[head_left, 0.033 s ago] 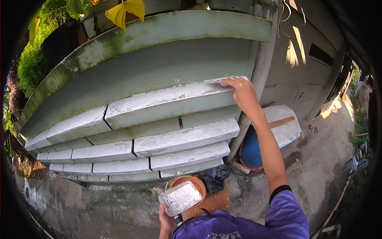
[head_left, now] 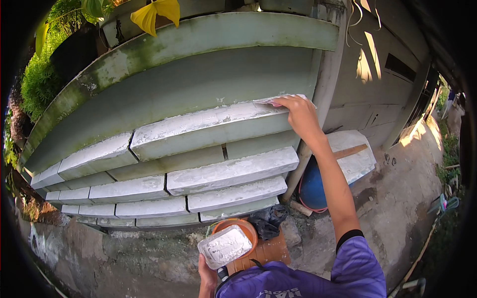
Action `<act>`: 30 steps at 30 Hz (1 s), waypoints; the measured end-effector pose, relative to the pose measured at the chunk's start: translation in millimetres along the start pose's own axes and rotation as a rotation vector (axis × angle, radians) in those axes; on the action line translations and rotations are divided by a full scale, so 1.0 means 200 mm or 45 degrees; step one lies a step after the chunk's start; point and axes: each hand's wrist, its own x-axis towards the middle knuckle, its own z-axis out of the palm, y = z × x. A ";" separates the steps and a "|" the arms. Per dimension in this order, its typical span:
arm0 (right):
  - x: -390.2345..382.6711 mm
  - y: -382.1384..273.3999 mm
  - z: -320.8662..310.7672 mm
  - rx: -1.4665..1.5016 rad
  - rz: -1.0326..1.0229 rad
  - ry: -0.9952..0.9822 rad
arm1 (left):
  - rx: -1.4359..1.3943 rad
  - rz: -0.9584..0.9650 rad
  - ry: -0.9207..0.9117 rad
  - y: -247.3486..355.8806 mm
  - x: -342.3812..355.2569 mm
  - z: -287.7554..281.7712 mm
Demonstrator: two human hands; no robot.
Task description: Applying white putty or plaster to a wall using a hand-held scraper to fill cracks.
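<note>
My right hand is closed round a thin flat putty scraper, pale with a pinkish part at the fingers. Its blade lies against the right end of the top ledge's white-coated surface. Low in front of my body, my left hand grips the near left side of a shallow rectangular tray. White paste covers most of the tray's inside. Below the top ledge, more stepped ledges carry a rough white coat, with dark gaps between their blocks.
An orange bucket stands just beyond the tray, next to a black plastic bag. A pale post rises at the ledges' right end. Past it are a blue drum and a pale board. Mossy concrete curves overhead.
My right hand and the putty scraper have shifted slightly left along the top ledge. The left hand and the tray stay nearly in place.
</note>
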 end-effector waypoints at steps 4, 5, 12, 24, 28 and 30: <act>-0.02 -0.03 -0.04 -0.014 0.063 -0.210 | -0.022 0.017 0.014 0.03 -0.02 -0.02; -0.02 -0.03 -0.10 -0.032 0.105 -0.243 | -0.034 0.022 0.019 0.03 -0.02 -0.03; 0.00 0.06 -0.16 -0.291 0.185 -0.020 | -0.009 0.031 0.039 0.01 -0.04 -0.09; -0.10 -0.10 -0.19 -0.417 0.238 -0.055 | -0.014 0.046 0.045 0.01 -0.04 -0.14; -0.01 0.09 -0.11 -0.396 0.161 -0.018 | -0.016 0.054 0.042 0.00 -0.04 -0.13; 0.02 0.21 -0.04 -0.433 0.137 0.009 | -0.027 0.056 0.048 0.00 -0.04 -0.13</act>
